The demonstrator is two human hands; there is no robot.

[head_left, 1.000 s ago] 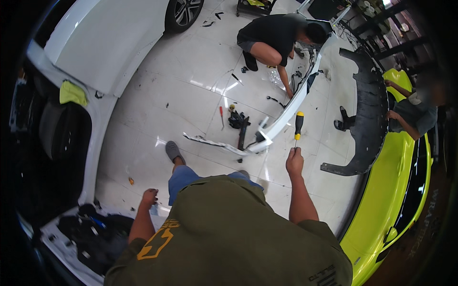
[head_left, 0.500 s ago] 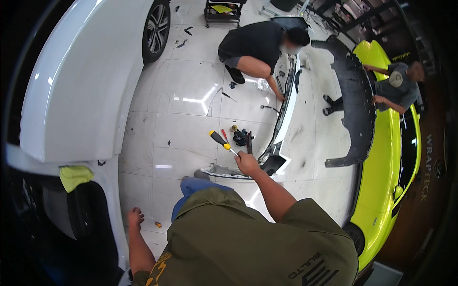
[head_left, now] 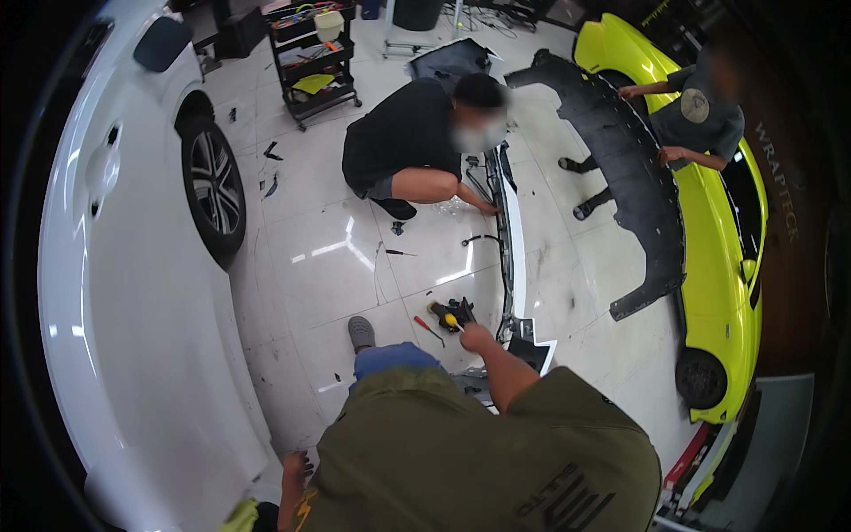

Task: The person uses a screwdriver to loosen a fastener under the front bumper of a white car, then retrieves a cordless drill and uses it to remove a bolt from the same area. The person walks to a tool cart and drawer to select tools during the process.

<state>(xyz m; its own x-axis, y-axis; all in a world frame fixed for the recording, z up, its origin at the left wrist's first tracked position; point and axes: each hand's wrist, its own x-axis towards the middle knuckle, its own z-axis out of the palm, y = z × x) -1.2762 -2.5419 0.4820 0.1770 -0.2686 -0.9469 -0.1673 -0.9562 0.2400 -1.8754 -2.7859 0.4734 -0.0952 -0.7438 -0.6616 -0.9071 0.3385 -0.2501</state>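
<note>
My right hand (head_left: pixel 477 339) is closed on a screwdriver (head_left: pixel 452 321) with a yellow end, held in front of me above dark parts (head_left: pixel 467 310) on the floor. A red-handled tool (head_left: pixel 422 324) lies just left of them. The white bumper (head_left: pixel 517 266), with its dark inner side, stretches away beyond that hand. My left hand (head_left: pixel 296 463) is low beside the white car (head_left: pixel 115 319), blurred and partly hidden, so its fingers cannot be made out.
A crouching person (head_left: pixel 399 133) reaches to the bumper. Another person (head_left: pixel 709 120) holds a long black panel (head_left: pixel 625 213) before a lime-green car (head_left: pixel 727 346). A black tool cart (head_left: pixel 310 102) stands behind, with scattered small parts (head_left: pixel 272 152) on the tiled floor (head_left: pixel 310 266).
My view has swung along the white car, bringing more of the cart into sight. The screwdriver, upright earlier, has tipped and moved inward to point forward-left in my right hand.
</note>
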